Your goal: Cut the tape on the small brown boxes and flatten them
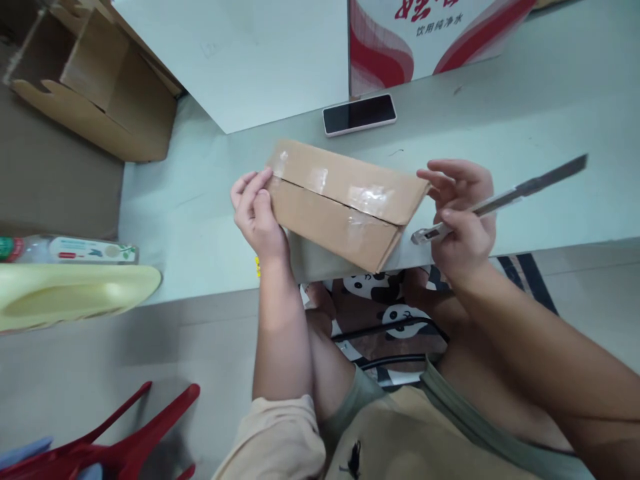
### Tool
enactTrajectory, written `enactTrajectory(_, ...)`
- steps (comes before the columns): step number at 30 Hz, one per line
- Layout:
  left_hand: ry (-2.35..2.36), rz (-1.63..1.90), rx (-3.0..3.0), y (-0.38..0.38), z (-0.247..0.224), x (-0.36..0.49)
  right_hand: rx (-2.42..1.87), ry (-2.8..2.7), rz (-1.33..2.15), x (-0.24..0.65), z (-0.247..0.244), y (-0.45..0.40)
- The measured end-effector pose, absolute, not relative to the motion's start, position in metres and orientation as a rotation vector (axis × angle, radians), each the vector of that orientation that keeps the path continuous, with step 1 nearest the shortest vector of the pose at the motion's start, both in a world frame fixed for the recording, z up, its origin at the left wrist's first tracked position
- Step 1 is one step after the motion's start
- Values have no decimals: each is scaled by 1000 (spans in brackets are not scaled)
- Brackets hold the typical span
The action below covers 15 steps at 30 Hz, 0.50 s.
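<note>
A brown cardboard box (335, 203) is held up over the table's front edge, tilted, with clear tape patches along its seam. My left hand (260, 217) grips its left end, thumb in front and fingers behind. At the right end, fingertips of my right hand (465, 220) touch or come very near the box corner. That hand is closed round a utility knife (510, 197), whose long blade points up and to the right, away from the box.
A phone (360, 115) lies on the pale table (550, 133), behind the box. A white panel (250, 53) and a red-and-white carton (430, 40) stand at the back. Open cardboard boxes (115, 100), a bottle (65, 249), a yellow-green object (80, 293) and a red chair (115, 447) are leftward.
</note>
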<state>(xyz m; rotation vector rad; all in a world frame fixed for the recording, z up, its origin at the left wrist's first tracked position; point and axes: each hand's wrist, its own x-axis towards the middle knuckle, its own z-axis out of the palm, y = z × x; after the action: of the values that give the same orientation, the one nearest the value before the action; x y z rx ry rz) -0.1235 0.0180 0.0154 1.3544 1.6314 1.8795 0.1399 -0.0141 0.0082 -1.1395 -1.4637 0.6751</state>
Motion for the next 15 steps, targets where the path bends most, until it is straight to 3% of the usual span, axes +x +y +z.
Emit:
enactTrajectory(4,1607,1985,937,16,27,-129,-1241,-1524,830,141,0,-10)
enactTrajectory(10,1457,2113,594,16,21,-118,-1007,-1519,1060,121,0,-20)
enactTrajectory(15,1287,1687,420,22,2,-101,-838,-1590,945,117,7,-23)
